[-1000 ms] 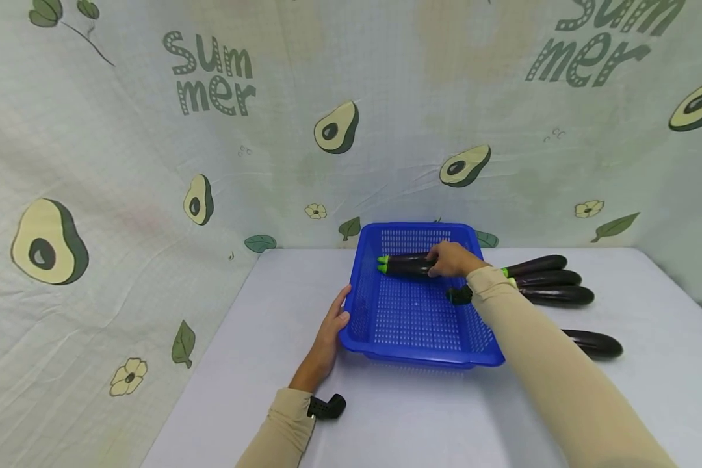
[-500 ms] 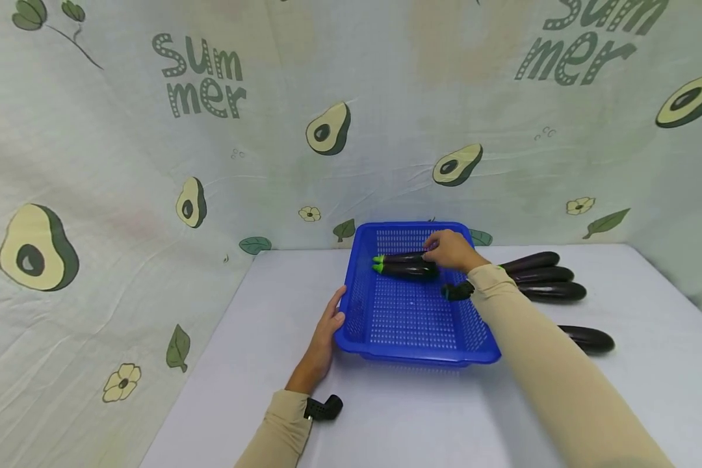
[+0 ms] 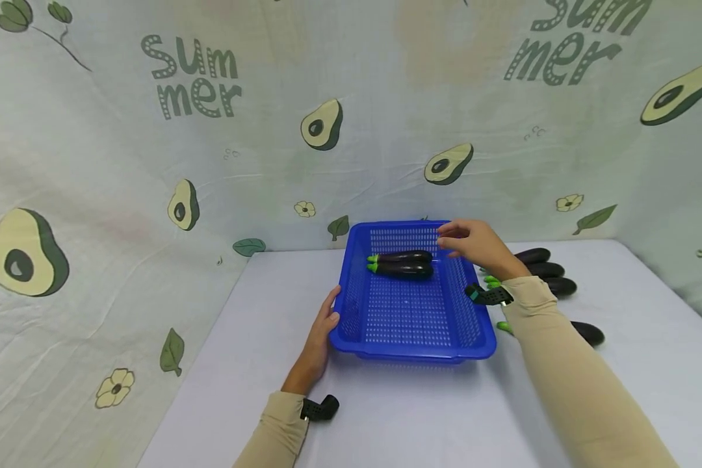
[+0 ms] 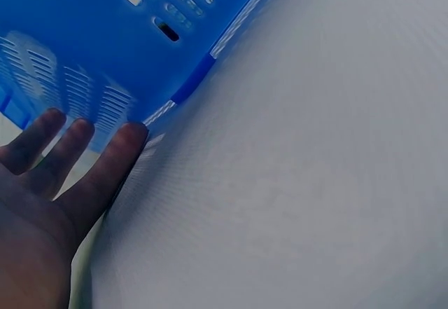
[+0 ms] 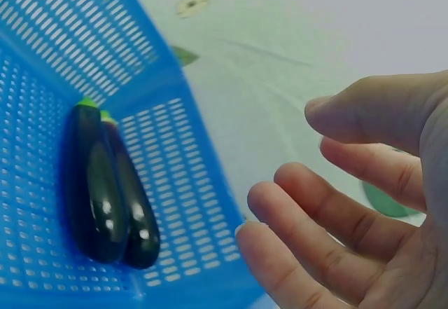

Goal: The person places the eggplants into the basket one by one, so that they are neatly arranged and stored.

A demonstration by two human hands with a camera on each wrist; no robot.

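Observation:
Two dark eggplants lie side by side in the far half of a blue plastic basket [image 3: 406, 318]. In the head view, the nearer eggplant [image 3: 406, 270] and the farther eggplant [image 3: 409, 256] both point their green stems left. My right hand [image 3: 478, 248] hovers over the basket's far right corner, fingers loosely bent and apart, holding nothing. The right wrist view shows the same two eggplants [image 5: 106, 190] apart from its fingertips. My left hand [image 3: 317, 341] rests against the basket's left side; in the left wrist view its straight fingers [image 4: 105, 172] touch the outer wall.
Several more eggplants [image 3: 560, 286] lie grouped on the white table [image 3: 257, 351] right of the basket, partly behind the right wrist. A separate eggplant [image 3: 587, 333] lies nearer, partly covered by the sleeve. A printed cloth [image 3: 257, 169] hangs behind the table.
My right hand has let go of the eggplants in the basket and risen up and to the right. The farther eggplant now shows whole. The left hand stays at the basket.

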